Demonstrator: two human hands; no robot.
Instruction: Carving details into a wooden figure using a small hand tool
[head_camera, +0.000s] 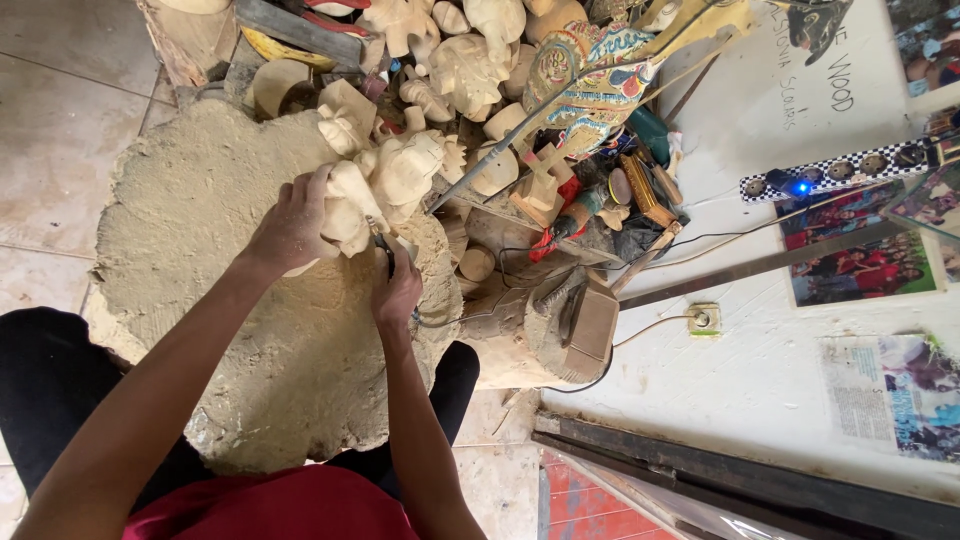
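Observation:
My left hand (293, 225) grips a pale unpainted wooden carving (352, 205) and holds it against a large sawdust-covered stump (230, 300). My right hand (398, 290) is closed around a small corded carving tool (384, 245) whose tip touches the carving's lower edge. The tool's cable trails off to the right. More of the same pale carved wood (410, 165) continues just beyond my fingers.
Several unfinished wooden figures (465, 60) are piled behind the stump. A painted flat puppet (590, 80), a wooden mallet (585, 325) and small tools lie to the right. On the white wall are a power strip (840, 170), a socket (704, 319) and pictures.

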